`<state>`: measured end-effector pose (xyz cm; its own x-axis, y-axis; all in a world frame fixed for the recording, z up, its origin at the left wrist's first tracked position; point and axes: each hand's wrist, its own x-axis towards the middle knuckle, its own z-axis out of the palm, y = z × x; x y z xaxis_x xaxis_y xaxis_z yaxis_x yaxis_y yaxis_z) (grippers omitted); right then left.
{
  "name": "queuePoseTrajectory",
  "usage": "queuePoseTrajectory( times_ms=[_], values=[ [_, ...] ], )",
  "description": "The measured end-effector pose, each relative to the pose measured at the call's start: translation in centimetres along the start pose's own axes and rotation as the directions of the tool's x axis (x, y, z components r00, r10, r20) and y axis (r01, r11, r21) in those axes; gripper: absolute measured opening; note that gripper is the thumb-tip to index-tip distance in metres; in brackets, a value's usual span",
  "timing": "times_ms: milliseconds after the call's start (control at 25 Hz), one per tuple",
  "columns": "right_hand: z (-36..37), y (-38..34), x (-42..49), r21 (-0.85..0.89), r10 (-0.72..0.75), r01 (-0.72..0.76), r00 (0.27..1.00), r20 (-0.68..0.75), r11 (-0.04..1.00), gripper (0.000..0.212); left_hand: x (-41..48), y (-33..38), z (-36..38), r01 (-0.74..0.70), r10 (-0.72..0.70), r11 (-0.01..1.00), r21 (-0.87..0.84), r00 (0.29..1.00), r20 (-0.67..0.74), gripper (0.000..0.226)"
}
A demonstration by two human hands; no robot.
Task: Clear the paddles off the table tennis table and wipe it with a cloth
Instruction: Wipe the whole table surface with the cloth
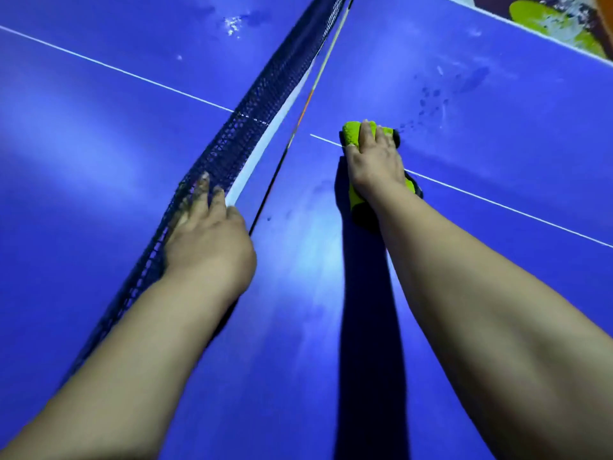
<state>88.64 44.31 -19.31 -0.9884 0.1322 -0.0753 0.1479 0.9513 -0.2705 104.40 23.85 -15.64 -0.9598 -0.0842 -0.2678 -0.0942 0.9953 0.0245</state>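
Note:
The blue table tennis table (497, 134) fills the view, crossed by white lines. My right hand (376, 161) presses flat on a bright green cloth (353, 134) lying on the table's white centre line, right of the net. My left hand (209, 234) rests against the dark net (252, 117), its fingers spread over the net's white top band. No paddle is in sight.
Dark smudges and spots (431, 101) mark the surface just beyond the cloth. Wet, shiny patches (234, 24) lie on the far half past the net. The table's far edge runs at the top right, with a green and white pattern (557, 21) behind it.

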Motion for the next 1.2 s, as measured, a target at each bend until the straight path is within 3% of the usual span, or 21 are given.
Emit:
queuePoseTrajectory(
  times_ms=[160, 360, 560, 720, 840, 1040, 1200],
  values=[
    [1.2, -4.4, -0.3, -0.002, -0.138, 0.139, 0.989, 0.049, 0.99, 0.059, -0.4, -1.1, -0.2, -0.004, 0.003, 0.998, -0.063, 1.0, -0.006, 0.056],
    [1.7, -6.0, -4.1, 0.019, -0.433, 0.434, 0.89, 0.143, 0.9, 0.059, -0.8, -0.8, 0.7, -0.02, 0.012, 0.989, -0.149, 0.998, -0.054, 0.056],
    [1.9, -4.5, -6.8, 0.054, -0.504, 0.501, 0.852, 0.143, 0.863, 0.059, -1.5, 0.7, 1.3, -0.069, 0.056, 0.977, -0.2, 0.996, -0.073, 0.054],
    [0.4, 0.7, -6.1, 0.097, -0.267, 0.264, 0.964, 0.015, 0.96, 0.056, -2.1, 2.6, 1.6, -0.137, 0.117, 0.974, -0.18, 0.986, -0.115, 0.052],
    [-1.4, 7.1, -6.3, 0.084, -0.087, 0.09, 0.995, -0.039, 0.992, 0.056, -2.5, 4.3, 1.6, -0.196, 0.173, 0.957, -0.213, 0.977, -0.124, 0.051],
    [-4.2, 16.3, -9.3, 0.124, 0.195, -0.181, 0.974, -0.113, 0.976, 0.056, -4.0, 5.9, 1.1, -0.305, 0.288, 0.949, -0.074, 0.941, -0.179, 0.049],
    [-5.1, 18.9, -14.8, 0.124, 0.401, -0.384, 0.9, -0.171, 0.915, 0.056, -6.0, 4.9, 0.5, -0.4, 0.433, 0.888, 0.225, 0.894, -0.12, 0.049]
  ],
)
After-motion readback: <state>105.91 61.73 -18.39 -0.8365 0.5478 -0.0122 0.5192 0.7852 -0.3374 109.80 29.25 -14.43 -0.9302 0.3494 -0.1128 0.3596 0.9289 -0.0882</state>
